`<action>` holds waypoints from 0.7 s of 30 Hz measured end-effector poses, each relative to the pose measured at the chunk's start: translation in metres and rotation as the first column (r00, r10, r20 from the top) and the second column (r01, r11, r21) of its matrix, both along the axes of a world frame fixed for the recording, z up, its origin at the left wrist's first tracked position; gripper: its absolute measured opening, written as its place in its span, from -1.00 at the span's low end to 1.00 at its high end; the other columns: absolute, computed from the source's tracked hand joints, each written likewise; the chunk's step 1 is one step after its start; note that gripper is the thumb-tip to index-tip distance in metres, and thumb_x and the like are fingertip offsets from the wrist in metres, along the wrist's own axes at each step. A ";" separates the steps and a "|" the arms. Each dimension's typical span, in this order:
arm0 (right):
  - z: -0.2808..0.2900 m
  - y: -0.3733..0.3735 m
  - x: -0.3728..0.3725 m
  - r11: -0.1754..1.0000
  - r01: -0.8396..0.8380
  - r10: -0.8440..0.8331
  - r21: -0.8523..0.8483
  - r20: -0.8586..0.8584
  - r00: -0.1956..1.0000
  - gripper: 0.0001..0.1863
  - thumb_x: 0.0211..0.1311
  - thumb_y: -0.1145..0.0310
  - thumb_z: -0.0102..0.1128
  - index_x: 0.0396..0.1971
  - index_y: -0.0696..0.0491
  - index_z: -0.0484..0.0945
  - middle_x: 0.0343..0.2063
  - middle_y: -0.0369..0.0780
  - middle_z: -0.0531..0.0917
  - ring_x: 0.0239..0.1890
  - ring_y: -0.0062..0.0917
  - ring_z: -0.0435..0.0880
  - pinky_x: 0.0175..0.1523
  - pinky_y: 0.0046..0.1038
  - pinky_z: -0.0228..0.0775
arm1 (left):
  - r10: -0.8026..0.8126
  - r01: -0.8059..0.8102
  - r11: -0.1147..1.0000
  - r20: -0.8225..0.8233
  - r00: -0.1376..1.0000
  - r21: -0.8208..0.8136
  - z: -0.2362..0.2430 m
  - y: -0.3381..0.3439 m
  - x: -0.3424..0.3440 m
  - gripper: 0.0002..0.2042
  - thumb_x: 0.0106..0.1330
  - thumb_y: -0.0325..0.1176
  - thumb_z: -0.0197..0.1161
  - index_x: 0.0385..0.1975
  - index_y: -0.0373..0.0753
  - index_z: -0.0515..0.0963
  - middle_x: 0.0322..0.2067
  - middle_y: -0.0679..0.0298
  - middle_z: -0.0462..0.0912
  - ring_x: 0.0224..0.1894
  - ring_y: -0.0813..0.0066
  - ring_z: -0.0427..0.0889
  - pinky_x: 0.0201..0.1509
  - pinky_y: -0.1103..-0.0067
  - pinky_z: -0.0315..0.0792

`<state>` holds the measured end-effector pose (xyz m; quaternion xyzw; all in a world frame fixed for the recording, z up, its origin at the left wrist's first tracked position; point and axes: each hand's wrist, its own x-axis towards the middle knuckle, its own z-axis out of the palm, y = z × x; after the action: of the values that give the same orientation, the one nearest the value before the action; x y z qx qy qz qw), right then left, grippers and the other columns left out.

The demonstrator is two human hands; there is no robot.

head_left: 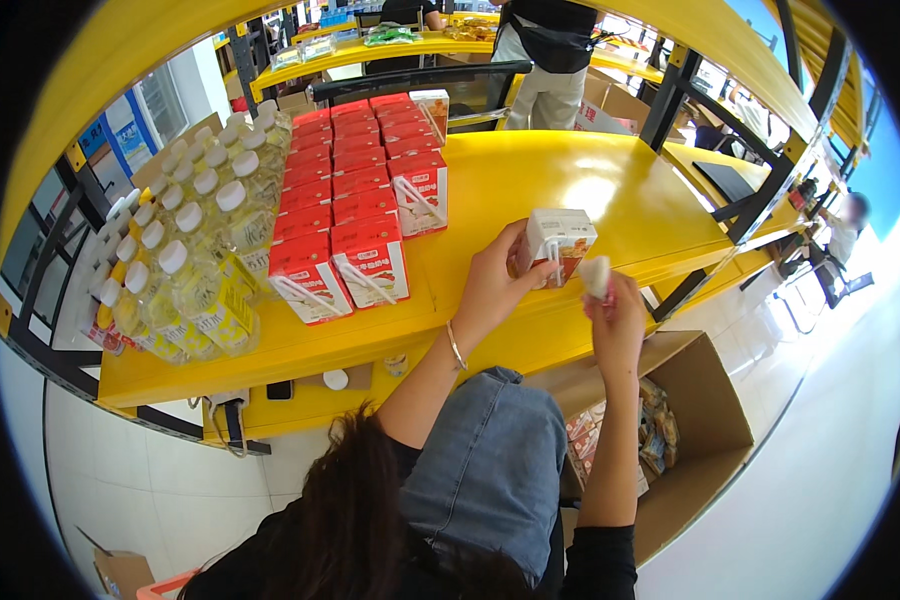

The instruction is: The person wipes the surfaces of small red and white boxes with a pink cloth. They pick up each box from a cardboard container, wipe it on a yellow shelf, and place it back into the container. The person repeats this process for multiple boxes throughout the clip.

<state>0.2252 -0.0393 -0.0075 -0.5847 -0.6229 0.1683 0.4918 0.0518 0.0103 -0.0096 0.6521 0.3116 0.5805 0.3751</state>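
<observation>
Carton [567,222] in our left hand [497,280]: we have thumb and fingers closed around it, its top white and its front orange-brown, and we hold it near the front edge of the yellow surface [515,180]; whether its base touches we cannot tell. Just beside it, we have the fingertips of our right hand [618,312] pinched on a white-and-pink object [597,272], too blurred for us to name. Toward the left end of the surface, we see red cartons [365,234] packed in three columns running to the back edge, white straws on the fronts of the nearest. Alongside, nearer the left corner, stand clear bottles [195,290] with white caps and yellow labels. Below the front edge, to our right, an open cardboard box [720,400] holds packets [660,420]; to our left, a white round lid [336,379] lies on the lower shelf [300,415].
</observation>
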 end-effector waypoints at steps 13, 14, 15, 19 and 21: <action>-0.004 -0.005 -0.037 0.868 0.133 -0.297 0.478 0.287 0.911 -0.64 -0.06 0.58 0.23 -0.17 -0.02 0.57 -0.14 -0.24 0.54 -0.17 -0.33 0.57 -0.17 -0.38 0.47 | -0.097 0.106 0.991 0.108 0.989 -0.083 -0.001 0.002 -0.001 -0.53 0.15 -0.44 0.32 0.05 -0.34 0.32 -0.15 0.19 0.57 -0.11 0.48 0.56 -0.05 0.58 0.47; -0.008 -0.005 -0.036 0.876 0.124 -0.297 0.466 0.318 0.900 -0.64 -0.06 0.57 0.24 -0.17 -0.02 0.57 -0.13 -0.23 0.54 -0.17 -0.33 0.57 -0.18 -0.38 0.47 | -0.092 0.099 0.994 0.108 0.990 -0.056 -0.004 0.003 -0.001 -0.53 0.15 -0.44 0.32 0.05 -0.34 0.32 -0.15 0.19 0.57 -0.11 0.48 0.56 -0.05 0.58 0.48; -0.012 -0.005 -0.035 0.884 0.117 -0.297 0.452 0.351 0.888 -0.64 -0.06 0.56 0.24 -0.16 -0.01 0.56 -0.13 -0.23 0.54 -0.17 -0.33 0.57 -0.18 -0.38 0.47 | -0.081 0.086 0.995 0.098 0.992 -0.047 -0.003 0.003 -0.001 -0.53 0.15 -0.43 0.32 0.05 -0.34 0.32 -0.15 0.18 0.57 -0.11 0.48 0.56 -0.05 0.58 0.48; -0.009 -0.020 -0.028 0.978 0.173 -0.207 0.115 0.443 0.872 -0.62 -0.05 0.51 0.25 -0.13 0.02 0.54 -0.13 -0.23 0.54 -0.16 -0.33 0.57 -0.18 -0.36 0.46 | -0.023 0.023 1.000 -0.006 1.000 -0.012 0.000 0.000 -0.003 -0.52 0.17 -0.37 0.31 0.06 -0.33 0.31 -0.13 0.17 0.56 -0.11 0.48 0.56 -0.06 0.58 0.47; 0.002 -0.025 -0.027 0.978 0.197 -0.207 0.065 0.406 0.890 -0.59 -0.05 0.49 0.26 -0.10 0.02 0.52 -0.11 -0.22 0.53 -0.15 -0.33 0.57 -0.17 -0.34 0.46 | -0.015 0.015 1.000 -0.020 1.000 -0.028 0.001 0.000 -0.003 -0.54 0.20 -0.33 0.29 0.06 -0.34 0.31 -0.12 0.16 0.55 -0.11 0.48 0.56 -0.06 0.58 0.47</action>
<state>0.1986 -0.0644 -0.0051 -0.6630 -0.6500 -0.0174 0.3711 0.0486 0.0098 -0.0090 0.6549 0.3183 0.5669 0.3853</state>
